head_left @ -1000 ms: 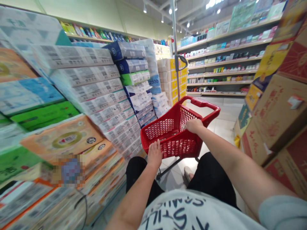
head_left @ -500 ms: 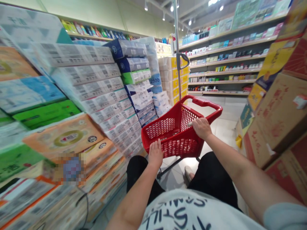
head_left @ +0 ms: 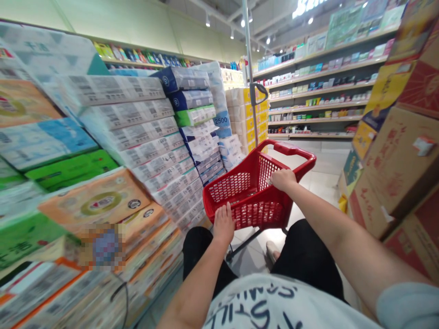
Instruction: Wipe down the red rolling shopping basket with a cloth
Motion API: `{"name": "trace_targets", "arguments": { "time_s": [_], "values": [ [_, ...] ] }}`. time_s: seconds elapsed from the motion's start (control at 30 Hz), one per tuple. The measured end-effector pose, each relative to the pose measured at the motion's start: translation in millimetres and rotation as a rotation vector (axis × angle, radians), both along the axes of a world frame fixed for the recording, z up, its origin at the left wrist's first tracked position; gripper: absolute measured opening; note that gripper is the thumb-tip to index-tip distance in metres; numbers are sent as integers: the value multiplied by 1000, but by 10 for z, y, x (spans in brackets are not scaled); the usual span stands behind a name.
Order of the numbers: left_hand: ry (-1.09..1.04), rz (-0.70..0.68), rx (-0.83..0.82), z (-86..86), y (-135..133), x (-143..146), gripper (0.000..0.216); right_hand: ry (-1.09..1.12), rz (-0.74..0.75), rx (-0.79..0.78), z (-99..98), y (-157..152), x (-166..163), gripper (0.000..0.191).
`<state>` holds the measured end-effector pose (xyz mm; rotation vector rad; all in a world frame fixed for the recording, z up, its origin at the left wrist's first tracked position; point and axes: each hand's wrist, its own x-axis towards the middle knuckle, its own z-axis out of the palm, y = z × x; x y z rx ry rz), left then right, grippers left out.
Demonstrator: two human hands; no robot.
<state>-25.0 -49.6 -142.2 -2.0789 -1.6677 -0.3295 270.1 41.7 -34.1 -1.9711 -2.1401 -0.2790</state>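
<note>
In front of my knees is a red plastic shopping cart (head_left: 264, 215) with perforated walls, turned sideways so that its long side faces me. My left hand (head_left: 224, 225) grips the near rim at the cart's left end, fingers over the edge. Farther right, my right hand (head_left: 282, 179) is closed around the same rim, near the push handle (head_left: 291, 148), which it does not touch. Something small and pale shows by the right fingertips, too unclear to name. Only part of the cart's inside is visible.
Stacked tissue packs (head_left: 147, 123) rise close on the left. Cardboard cartons (head_left: 399, 160) line the right side. A metal pole (head_left: 252, 64) with a black loop stands behind the cart. Shelves of small goods (head_left: 315, 96) are at the back, beyond the tiled floor (head_left: 317, 185).
The view has shifted slightly, so the stacks sit a little lower in it. My right hand has turned slightly on the rim. Both hands stay on the cart.
</note>
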Motion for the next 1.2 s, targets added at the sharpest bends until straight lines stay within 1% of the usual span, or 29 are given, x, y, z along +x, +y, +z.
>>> {"name": "trace_targets", "arguments": {
  "time_s": [0.13, 0.17, 0.2, 0.27, 0.4, 0.47, 0.53, 0.67, 0.7, 0.73, 0.8, 0.87, 0.93, 0.97, 1.0, 1.03, 1.1, 1.2],
  "values": [
    [-25, -6, -4, 1, -8, 6, 75, 9, 115, 398, -440, -242, -7, 35],
    [-32, -10, -5, 3, -7, 10, 75, 24, 124, 456, -514, -287, -11, 34],
    [-37, -14, -7, 6, -6, 14, 76, 37, 128, 483, -552, -314, -17, 33],
    [-43, -14, -12, 17, 0, 27, 76, 49, 119, 452, -510, -303, -43, 32],
    [-34, 10, -19, 53, 6, 54, 73, 30, 45, 202, -194, -149, -170, 40],
    [-27, 15, -17, 62, 2, 58, 72, 33, 4, 130, -139, -121, -269, 44],
    [-23, 13, -13, 62, -2, 53, 71, 46, 9, 173, -238, -172, -380, 42],
    [-27, 10, -6, 48, -9, 35, 72, 84, 143, 374, -638, -379, -565, 31],
    [-30, 7, -6, 46, -12, 33, 72, 92, 159, 391, -694, -409, -593, 31],
    [-31, 4, -7, 45, -15, 31, 73, 97, 163, 386, -710, -417, -616, 32],
    [-28, -2, -6, 47, -25, 31, 74, 87, 151, 299, -620, -366, -650, 34],
    [-22, -6, -6, 50, -35, 33, 74, 64, 118, 126, -425, -257, -684, 39],
    [-23, -7, -6, 50, -39, 36, 75, 52, 57, -56, -229, -148, -722, 40],
    [-27, -6, -4, 48, -37, 37, 75, 50, 31, -115, -162, -111, -741, 39],
    [-32, -5, 0, 47, -34, 37, 76, 46, 19, -138, -127, -90, -758, 39],
    [-36, -5, 5, 46, -29, 37, 77, 42, 23, -123, -127, -87, -771, 40],
    [-41, -8, 11, 45, -20, 35, 77, 36, 62, -8, -228, -130, -782, 41],
    [-46, -10, 10, 46, -17, 36, 77, 47, 145, 217, -540, -285, -776, 37]
  ]
}}
